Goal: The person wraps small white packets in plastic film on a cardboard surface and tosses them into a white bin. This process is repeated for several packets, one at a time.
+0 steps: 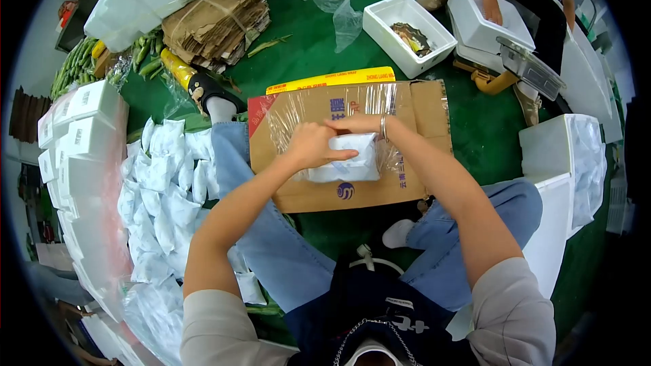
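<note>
A white packet, wrapped in clear plastic film, lies on a brown cardboard box between my knees. My left hand grips the packet's left side, with the thumb lying across its top. At the packet's far edge, my right hand has its fingers bent and closed on the wrapping, close to the left fingertips. Parts of the fingers on both hands are hidden. Loose clear film spreads over the box around the packet.
Many white packets are heaped at left beside stacked foam boxes. Flattened cardboard and green vegetables are at the back left. An open foam box stands ahead; another person's hand rests on a foam box.
</note>
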Demonstrator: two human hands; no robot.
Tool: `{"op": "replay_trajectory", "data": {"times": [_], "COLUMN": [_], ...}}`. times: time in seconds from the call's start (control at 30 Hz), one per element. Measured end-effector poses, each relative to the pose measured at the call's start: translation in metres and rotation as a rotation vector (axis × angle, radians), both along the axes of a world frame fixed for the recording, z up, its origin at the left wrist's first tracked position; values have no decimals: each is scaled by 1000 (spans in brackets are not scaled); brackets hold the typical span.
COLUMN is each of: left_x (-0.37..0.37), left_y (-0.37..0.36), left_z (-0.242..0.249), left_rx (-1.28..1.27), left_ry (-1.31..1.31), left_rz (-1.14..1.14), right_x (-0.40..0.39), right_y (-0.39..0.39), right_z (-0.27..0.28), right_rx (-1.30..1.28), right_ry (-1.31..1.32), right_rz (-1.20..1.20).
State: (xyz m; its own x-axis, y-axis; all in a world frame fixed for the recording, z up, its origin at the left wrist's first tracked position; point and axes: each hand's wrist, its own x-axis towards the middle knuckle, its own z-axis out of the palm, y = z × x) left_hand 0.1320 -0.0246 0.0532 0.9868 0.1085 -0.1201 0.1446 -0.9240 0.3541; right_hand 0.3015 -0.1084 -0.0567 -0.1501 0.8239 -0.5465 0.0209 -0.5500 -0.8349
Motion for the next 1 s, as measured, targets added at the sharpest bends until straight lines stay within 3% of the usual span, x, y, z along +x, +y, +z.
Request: {"op": "replay_trajectory", "data": {"times": [0.07, 0.1, 0.13, 0.2, 0.27, 0.3, 0.33, 0.4, 0.47, 0.5, 0.53, 0.6, 0.63, 0.67, 0.7, 0.73, 0.8, 0.83, 0.87, 0.9, 0.93, 0.97, 1.0], "left_x": [0, -1, -5, -26, -73, -97, -118, -153, -177, -180, -168, -171, -166, -157, -146, -138, -141, -146, -153, -152, -154, -152, -150], "left_y": [0, 2, -12, -60, -62, -83, -108, -149, -180, -177, -169, -162, -163, -159, -139, -127, -154, -146, -162, -167, -173, -176, -174], "left_z": [1, -27, -22, -12, -92, -87, -70, -44, -43, -49, -28, -49, -32, -14, -43, -73, 36, 12, 30, 37, 41, 45, 50], "left_rx": [-359, -658, -653, -1522, -2326, -2329, -2143, -1746, -1470, -1071, -1354, -1473, -1772, -2045, -2389, -2664, -2110, -2225, -1416, -985, -546, -539, -538], "left_ry": [32, -38, -39, 186, 712, 705, 849, 1098, 870, 939, 1076, 825, 687, 516, 552, 554, 105, 89, -280, -507, -693, -707, -672], "left_rz": [57, -21, -26, 838, 146, 148, 192, 278, 283, 109, -101, -6, 189, 396, -47, -571, 764, 571, 459, 414, 371, 390, 645], "right_x": [-2, -10, -15, -22, -30, -35, -38, -54, -71, -82, -92, -111, -124, -134, -142, -151, -160, -161, -157, -156, -164, -176, -188], "right_y": [4, -6, -9, -13, -14, -17, -21, -42, -48, -57, -69, -91, -109, -127, -141, -150, -162, -164, -160, -156, -153, -147, -142], "right_z": [4, 66, 61, 30, -1, -14, -18, 42, 59, 66, 76, 107, 135, 169, 187, 189, 169, 161, 156, 149, 137, 128, 119], "right_rx": [-1, -128, -123, 151, 255, 352, 451, 332, 280, 485, 474, 760, 748, 595, 421, 506, 476, 481, 383, 260, 258, 343, 429], "right_ry": [-19, 6, 4, 46, -5, -54, -111, -156, -306, -803, -796, -808, -798, -269, 245, 10, -159, -165, 60, 302, 301, -196, -686], "right_rz": [84, 111, 107, 71, 42, 19, -4, -91, -87, 32, 47, -119, -115, -175, -220, -306, -715, -709, -1020, -1316, -1301, -1278, -1208]}}
